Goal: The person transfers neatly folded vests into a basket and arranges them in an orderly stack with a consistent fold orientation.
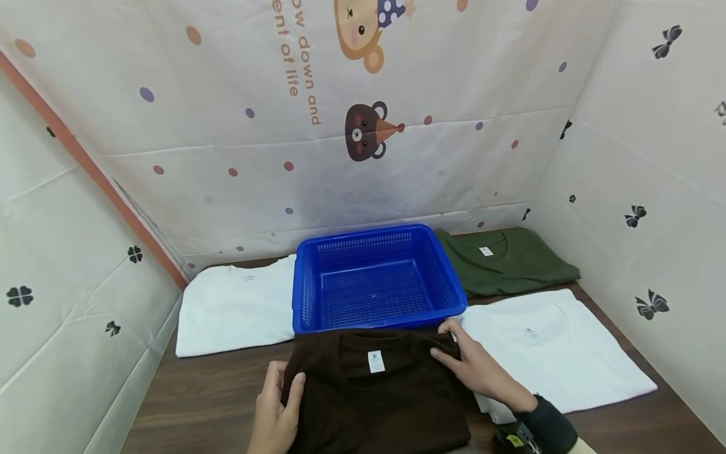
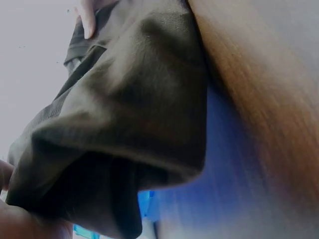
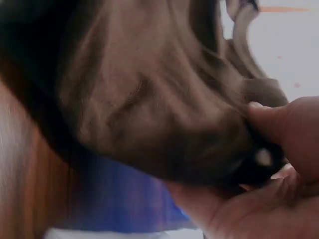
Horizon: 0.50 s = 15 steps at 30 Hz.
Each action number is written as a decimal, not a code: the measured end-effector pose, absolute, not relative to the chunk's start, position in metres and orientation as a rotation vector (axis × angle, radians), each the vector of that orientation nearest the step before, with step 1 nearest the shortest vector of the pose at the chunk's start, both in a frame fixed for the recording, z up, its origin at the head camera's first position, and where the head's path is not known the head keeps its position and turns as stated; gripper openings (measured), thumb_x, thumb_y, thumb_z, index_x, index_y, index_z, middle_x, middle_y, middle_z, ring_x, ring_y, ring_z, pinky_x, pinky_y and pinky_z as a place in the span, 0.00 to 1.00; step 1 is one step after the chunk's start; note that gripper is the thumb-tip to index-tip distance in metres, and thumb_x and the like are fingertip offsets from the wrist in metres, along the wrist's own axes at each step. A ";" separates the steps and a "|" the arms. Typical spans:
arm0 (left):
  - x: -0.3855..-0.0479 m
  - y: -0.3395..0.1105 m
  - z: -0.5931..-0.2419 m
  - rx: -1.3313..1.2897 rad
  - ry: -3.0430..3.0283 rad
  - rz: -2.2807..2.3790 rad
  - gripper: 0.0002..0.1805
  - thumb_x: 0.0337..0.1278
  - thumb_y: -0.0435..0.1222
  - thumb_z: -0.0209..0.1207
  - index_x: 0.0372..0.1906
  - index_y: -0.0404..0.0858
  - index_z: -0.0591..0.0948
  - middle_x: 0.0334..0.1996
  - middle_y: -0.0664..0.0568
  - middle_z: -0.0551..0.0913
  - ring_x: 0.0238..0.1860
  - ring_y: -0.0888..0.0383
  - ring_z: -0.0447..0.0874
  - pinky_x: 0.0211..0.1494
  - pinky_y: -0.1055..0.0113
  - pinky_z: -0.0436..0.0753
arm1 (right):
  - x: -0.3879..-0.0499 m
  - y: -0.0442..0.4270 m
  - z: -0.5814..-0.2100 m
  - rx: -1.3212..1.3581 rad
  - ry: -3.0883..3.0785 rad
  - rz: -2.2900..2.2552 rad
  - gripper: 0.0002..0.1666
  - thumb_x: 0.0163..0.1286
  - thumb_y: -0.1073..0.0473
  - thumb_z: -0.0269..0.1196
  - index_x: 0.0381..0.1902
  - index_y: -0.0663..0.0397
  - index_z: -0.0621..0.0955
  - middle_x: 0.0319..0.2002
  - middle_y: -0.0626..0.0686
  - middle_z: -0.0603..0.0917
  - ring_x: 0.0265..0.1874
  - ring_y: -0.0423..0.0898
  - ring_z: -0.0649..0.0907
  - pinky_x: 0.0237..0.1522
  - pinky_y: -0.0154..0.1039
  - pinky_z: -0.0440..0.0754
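A dark brown folded T-shirt with a white neck label is held up at its two upper corners, in front of a blue plastic basket. My left hand pinches the left corner between thumb and fingers. At the opposite corner my right hand grips the cloth the same way. The left wrist view has the brown cloth hanging in soft folds above the wooden table. In the right wrist view, thumb and fingers of the right hand hold the shirt's edge.
A white folded shirt lies left of the basket. On the right, a dark green folded shirt lies behind another white folded shirt. Printed cloth walls enclose the dark wooden table at the back and both sides.
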<state>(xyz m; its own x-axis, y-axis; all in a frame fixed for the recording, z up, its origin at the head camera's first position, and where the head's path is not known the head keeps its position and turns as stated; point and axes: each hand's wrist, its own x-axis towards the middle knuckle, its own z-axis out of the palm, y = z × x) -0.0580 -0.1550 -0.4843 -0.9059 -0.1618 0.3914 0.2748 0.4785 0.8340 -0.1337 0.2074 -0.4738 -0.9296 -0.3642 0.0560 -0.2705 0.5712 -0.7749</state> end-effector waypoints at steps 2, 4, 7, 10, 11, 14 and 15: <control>-0.058 -0.155 -0.485 -0.070 -2.306 -1.436 0.04 0.74 0.29 0.57 0.44 0.38 0.72 0.22 0.62 0.75 0.23 0.66 0.73 0.26 0.69 0.75 | -0.132 0.209 -0.473 -0.504 2.600 -1.362 0.22 0.75 0.49 0.65 0.56 0.48 0.67 0.41 0.52 0.73 0.29 0.40 0.74 0.33 0.37 0.72; -0.058 -0.155 -0.486 -0.056 -2.296 -1.462 0.03 0.75 0.29 0.56 0.45 0.37 0.73 0.23 0.61 0.76 0.23 0.66 0.75 0.27 0.68 0.76 | -0.131 0.211 -0.473 -0.480 2.493 -1.448 0.31 0.72 0.51 0.68 0.65 0.50 0.67 0.50 0.55 0.78 0.36 0.43 0.80 0.36 0.38 0.77; -0.058 -0.155 -0.488 -0.044 -2.278 -1.483 0.04 0.74 0.27 0.56 0.46 0.36 0.73 0.22 0.61 0.77 0.24 0.65 0.76 0.27 0.68 0.77 | -0.128 0.214 -0.474 -0.475 2.317 -1.558 0.36 0.72 0.55 0.68 0.72 0.57 0.67 0.55 0.58 0.83 0.44 0.46 0.86 0.41 0.39 0.83; -0.058 -0.155 -0.489 -0.038 -2.265 -1.487 0.05 0.73 0.26 0.57 0.46 0.36 0.74 0.22 0.61 0.77 0.23 0.65 0.77 0.28 0.69 0.77 | -0.124 0.214 -0.478 -0.492 2.268 -1.570 0.28 0.75 0.55 0.65 0.67 0.60 0.74 0.47 0.58 0.87 0.42 0.46 0.87 0.40 0.37 0.84; -0.058 -0.155 -0.489 -0.036 -2.262 -1.489 0.05 0.72 0.26 0.57 0.46 0.36 0.74 0.22 0.61 0.78 0.23 0.65 0.77 0.28 0.69 0.78 | -0.122 0.214 -0.480 -0.514 2.271 -1.564 0.25 0.76 0.56 0.64 0.66 0.60 0.76 0.48 0.58 0.87 0.45 0.48 0.87 0.43 0.38 0.84; -0.059 -0.155 -0.490 -0.034 -2.257 -1.497 0.05 0.72 0.26 0.57 0.46 0.36 0.74 0.22 0.60 0.79 0.24 0.65 0.78 0.29 0.69 0.78 | -0.116 0.210 -0.485 -0.476 2.326 -1.488 0.32 0.78 0.51 0.62 0.71 0.64 0.71 0.63 0.66 0.79 0.62 0.59 0.80 0.59 0.48 0.80; -0.058 -0.155 -0.489 -0.037 -2.252 -1.505 0.05 0.73 0.26 0.57 0.46 0.35 0.74 0.23 0.60 0.79 0.24 0.65 0.78 0.29 0.69 0.78 | -0.113 0.209 -0.486 -0.464 2.328 -1.460 0.37 0.78 0.50 0.61 0.75 0.66 0.66 0.69 0.69 0.72 0.69 0.63 0.73 0.65 0.53 0.75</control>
